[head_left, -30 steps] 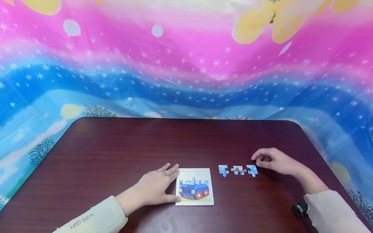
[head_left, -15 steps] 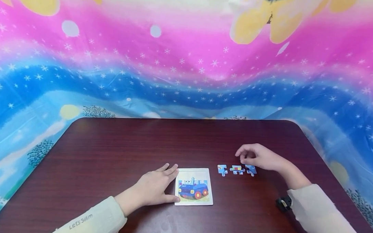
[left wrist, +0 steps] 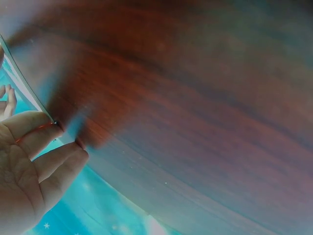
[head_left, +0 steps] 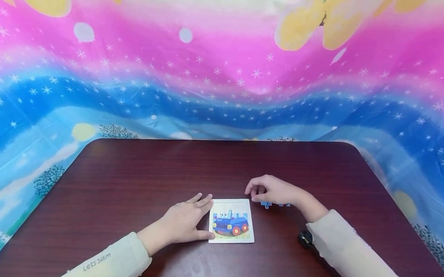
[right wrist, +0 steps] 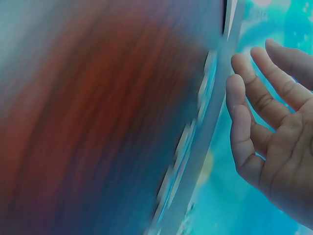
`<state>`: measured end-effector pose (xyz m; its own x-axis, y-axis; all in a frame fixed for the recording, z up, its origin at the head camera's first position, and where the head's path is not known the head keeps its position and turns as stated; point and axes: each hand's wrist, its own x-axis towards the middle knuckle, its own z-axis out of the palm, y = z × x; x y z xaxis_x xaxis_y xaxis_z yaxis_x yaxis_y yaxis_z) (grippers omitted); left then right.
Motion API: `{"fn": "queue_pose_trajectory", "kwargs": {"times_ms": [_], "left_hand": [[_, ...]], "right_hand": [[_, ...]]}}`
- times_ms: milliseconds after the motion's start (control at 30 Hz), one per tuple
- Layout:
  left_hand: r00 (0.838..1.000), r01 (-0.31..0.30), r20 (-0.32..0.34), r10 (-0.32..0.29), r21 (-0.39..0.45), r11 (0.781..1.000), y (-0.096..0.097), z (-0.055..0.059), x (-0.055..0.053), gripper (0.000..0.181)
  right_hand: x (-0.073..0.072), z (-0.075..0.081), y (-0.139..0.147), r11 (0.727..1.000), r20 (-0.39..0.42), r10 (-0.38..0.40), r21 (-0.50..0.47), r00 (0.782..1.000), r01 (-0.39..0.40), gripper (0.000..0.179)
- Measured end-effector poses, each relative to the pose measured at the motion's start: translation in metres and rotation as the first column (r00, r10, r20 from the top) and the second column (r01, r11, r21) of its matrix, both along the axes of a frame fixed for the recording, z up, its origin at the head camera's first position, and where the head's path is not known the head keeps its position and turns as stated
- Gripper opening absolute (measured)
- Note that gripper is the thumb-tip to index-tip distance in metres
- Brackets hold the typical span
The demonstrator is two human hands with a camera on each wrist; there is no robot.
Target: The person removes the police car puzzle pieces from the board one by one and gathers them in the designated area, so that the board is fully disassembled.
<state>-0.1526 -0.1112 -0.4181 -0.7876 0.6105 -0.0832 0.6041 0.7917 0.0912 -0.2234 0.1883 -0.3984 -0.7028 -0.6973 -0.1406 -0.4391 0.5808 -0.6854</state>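
A white square puzzle tray [head_left: 238, 207] lies flat on the table, its picture a blue car with red wheels and a bare strip along the top. My left hand [head_left: 184, 220] is spread beside it, thumb and index finger at its left edge. Loose jigsaw pieces lie to the right of the tray; the blue corner piece [head_left: 266, 205] pokes out below my right hand [head_left: 279, 191], and the others are mostly covered by it. That hand hovers with fingers loosely bent, holding nothing. In the right wrist view the pieces [right wrist: 208, 81] appear edge-on, apart from the fingertips.
The dark reddish-brown table [head_left: 151, 164] has rounded far corners. Behind it hangs a pink and blue printed cloth [head_left: 224, 85]. A black device [head_left: 306, 238] sits at my right wrist.
My right hand has moved left, from beyond the rightmost loose piece to above the leftmost one. My left hand and the tray have stayed in place.
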Motion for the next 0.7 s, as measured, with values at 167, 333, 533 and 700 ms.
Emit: {"fn": "queue_pose_trajectory", "kwargs": {"times_ms": [167,333,533,700], "left_hand": [[1.000,-0.007,0.007,0.007,-0.001,1.000,0.000,0.000,-0.001,0.089],[1.000,-0.010,0.009,0.010,-0.008,1.000,0.000,0.001,-0.002,0.090],[1.000,-0.010,0.016,0.010,-0.006,1.000,0.000,0.001,-0.001,0.090],[1.000,-0.007,0.020,0.007,0.004,1.000,0.001,0.002,-0.001,0.088]], "right_hand": [[0.002,-0.002,-0.028,0.999,0.021,0.051,0.014,0.998,-0.052,0.015],[0.003,-0.004,-0.049,0.991,-0.008,0.131,0.030,0.991,-0.131,0.014],[0.007,-0.007,-0.066,0.981,-0.040,0.188,0.059,0.981,-0.186,0.014],[0.013,-0.006,-0.073,0.976,-0.032,0.195,0.102,0.980,-0.191,0.015]]}}
